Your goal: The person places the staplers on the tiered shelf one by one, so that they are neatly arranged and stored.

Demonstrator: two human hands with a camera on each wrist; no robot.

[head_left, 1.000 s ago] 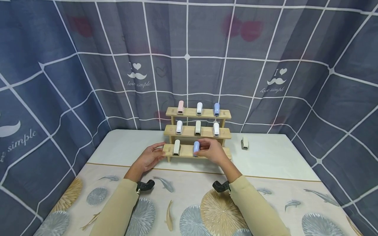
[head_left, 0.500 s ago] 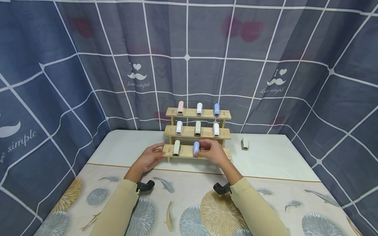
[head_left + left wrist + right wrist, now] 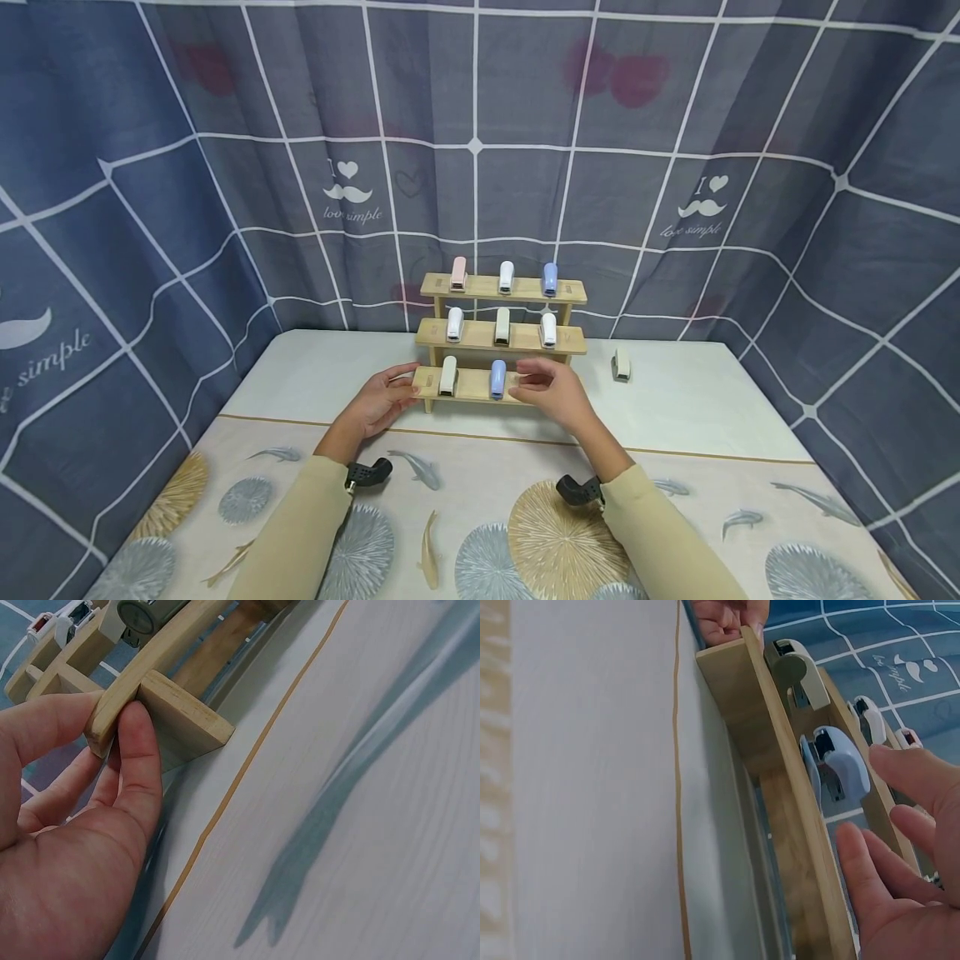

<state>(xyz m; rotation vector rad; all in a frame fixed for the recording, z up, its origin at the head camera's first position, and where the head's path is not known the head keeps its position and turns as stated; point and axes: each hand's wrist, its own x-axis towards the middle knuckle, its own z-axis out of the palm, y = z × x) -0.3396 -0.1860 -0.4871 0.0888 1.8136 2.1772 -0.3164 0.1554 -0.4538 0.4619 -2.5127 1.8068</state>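
Observation:
A three-tier wooden stand [image 3: 473, 384] holds several small staplers. With thumb and fingers my left hand [image 3: 381, 403] pinches the left end of its lowest tier, the board's end [image 3: 112, 712] showing between them in the left wrist view. A blue stapler [image 3: 498, 378] sits mid-tier there, to the right of a cream stapler [image 3: 447, 376]. Just right of the blue one is my right hand [image 3: 557, 393], its fingers loosely spread and holding nothing. In the right wrist view a gap shows between the blue stapler [image 3: 846, 766] and the fingertips [image 3: 881, 759].
On the middle tier stand a white stapler [image 3: 455, 324], a greyish one [image 3: 502, 326] and another white one [image 3: 548, 330]. Pink [image 3: 458, 273], white [image 3: 507, 277] and blue [image 3: 550, 279] staplers line the top. Another cream stapler [image 3: 621, 365] lies on the table right of the stand.
My right hand has let go of the blue stapler and moved slightly right, its fingers now apart from it. The left hand keeps its grip on the stand's end.

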